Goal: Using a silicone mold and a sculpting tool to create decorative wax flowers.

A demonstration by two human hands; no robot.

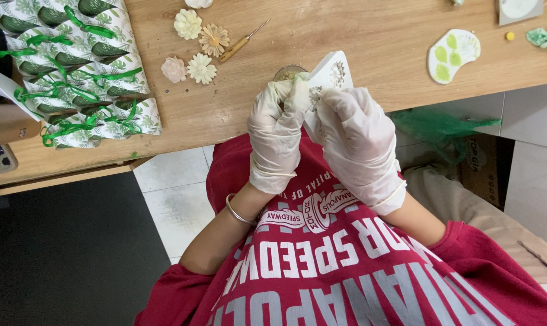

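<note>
Both my hands wear thin white gloves and meet over the front edge of a wooden table (pixel 358 42). My right hand (pixel 359 142) grips a white flat mould (pixel 332 71) with a flower-shaped cavity, tilted up toward me. My left hand (pixel 276 134) pinches at the mould's left edge, its fingertips pressing a pale greenish lump into or out of the cavity. A small round jar (pixel 287 73) sits on the table just behind my left fingertips, mostly hidden.
Several cream and tan moulded flowers (pixel 201 67) and a wooden-handled pick (pixel 240 43) lie behind my hands. Leaf-print packets tied with green ribbon (pixel 83 72) fill the table's left. A white palette with green patches (pixel 453 54) lies at right. Green mesh (pixel 439 127) hangs below the table.
</note>
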